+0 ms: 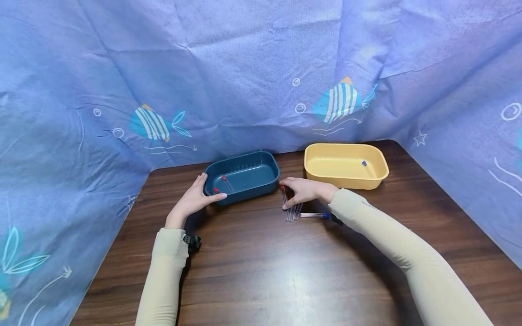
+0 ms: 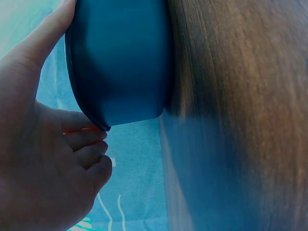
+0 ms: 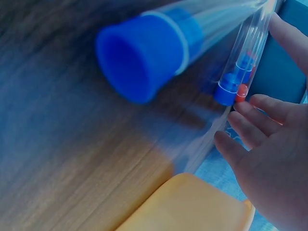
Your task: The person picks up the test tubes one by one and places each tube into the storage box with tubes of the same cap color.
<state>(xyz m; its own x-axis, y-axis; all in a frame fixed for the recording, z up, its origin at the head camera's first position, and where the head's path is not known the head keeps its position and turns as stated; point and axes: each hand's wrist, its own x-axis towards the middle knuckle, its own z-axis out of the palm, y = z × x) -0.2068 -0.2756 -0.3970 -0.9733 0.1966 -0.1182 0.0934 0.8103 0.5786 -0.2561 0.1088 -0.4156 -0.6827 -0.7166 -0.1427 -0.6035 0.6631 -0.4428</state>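
My left hand (image 1: 192,199) holds the left end of a dark blue plastic basin (image 1: 257,189), its thumb along the front rim and the other fingers at the end rim. Two red-capped test tubes (image 1: 227,183) lie inside that basin. My right hand (image 1: 303,190) reaches over a group of clear capped tubes (image 1: 292,213) on the table, fingers spread loosely. A red-capped tube (image 1: 283,194) lies between its thumb and fingertips. In the right wrist view, blue caps (image 3: 226,89) and a red cap (image 3: 241,93) show right at the fingertips. Beneath the wrist lies a blue-capped tube (image 1: 314,215).
A yellow basin (image 1: 346,183) stands at the back right, one blue-capped tube (image 1: 367,167) inside. Both basins stand on a dark wooden table (image 1: 253,271). Blue fish-print cloth (image 1: 244,90) hangs behind the table and along its sides.
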